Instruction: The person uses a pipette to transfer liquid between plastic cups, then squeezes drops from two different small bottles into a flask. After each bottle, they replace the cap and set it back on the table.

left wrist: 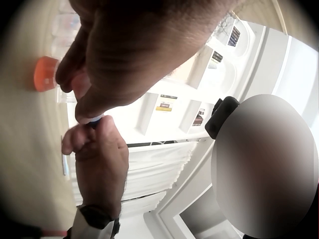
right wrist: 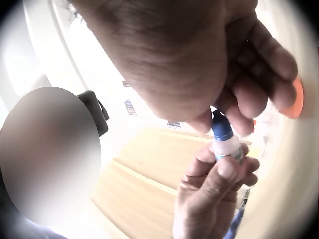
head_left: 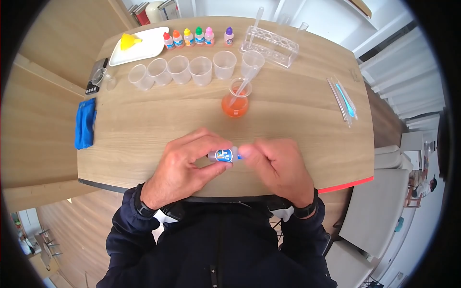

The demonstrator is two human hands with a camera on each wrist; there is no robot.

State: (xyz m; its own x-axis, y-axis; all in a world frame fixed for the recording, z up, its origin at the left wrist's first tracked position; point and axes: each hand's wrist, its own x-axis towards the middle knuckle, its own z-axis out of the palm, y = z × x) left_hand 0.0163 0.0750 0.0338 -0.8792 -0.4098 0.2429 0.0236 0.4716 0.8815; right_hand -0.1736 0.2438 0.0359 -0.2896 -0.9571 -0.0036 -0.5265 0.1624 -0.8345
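Between the two hands, just above the near edge of the desk (head_left: 144, 144), a small dropper bottle (head_left: 224, 154) lies sideways. The left hand (head_left: 185, 165) grips its labelled body; the right hand (head_left: 278, 165) pinches its blue cap (right wrist: 221, 127). Beyond the hands stands a flask (head_left: 236, 102) of orange liquid.

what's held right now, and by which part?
A small dropper bottle, held by both hands. Left hand grips its labelled body; right hand pinches the blue cap at the other end.
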